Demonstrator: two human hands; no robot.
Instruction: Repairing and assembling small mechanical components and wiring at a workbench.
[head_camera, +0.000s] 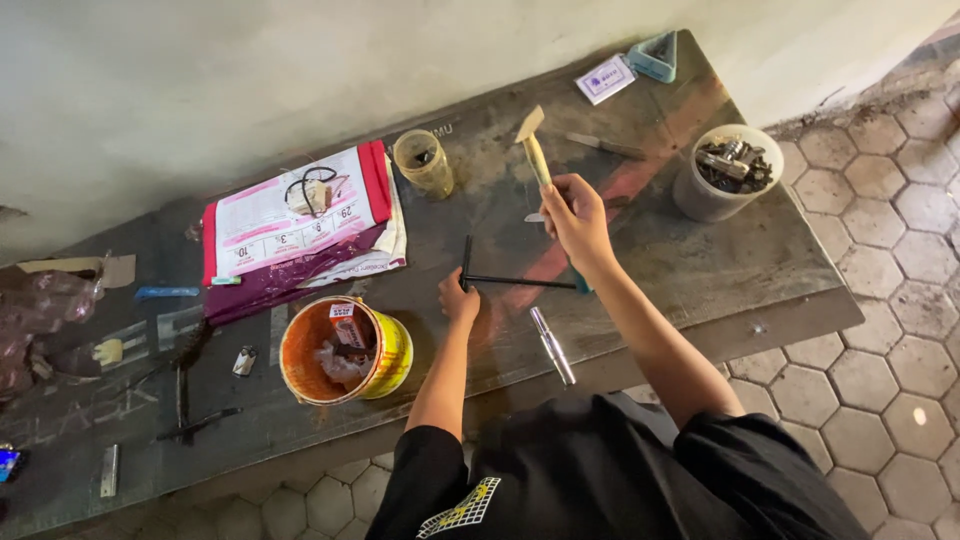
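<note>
R hand (578, 215) is closed round the wooden handle of a small hammer (534, 150), raised above the bench (700, 270). Handle's long axis runs up and slightly left from the fist; pale head sits at the far end, toward the wall. L hand (457, 300), below-left of that grip, presses fingers down on the T-end of a thin black rod (515, 282) lying flat on the bench; can't tell if they wrap it fully. Rod's long axis runs roughly left-right, from L fingers toward a spot just under the R wrist, w/ a short crossbar at the L-hand end pointing away from the person.

Just below the rod: a silver cylindrical tool (553, 346), angled. Left of the L hand: an orange-and-yellow tub (345, 350) w/ crumpled rag and a small packet inside. Up-left of the hammer: a clear jar (424, 163), contents dark, unclear. Right of the R hand, well apart: a grey-white pot (726, 172) full of metal parts.
</note>
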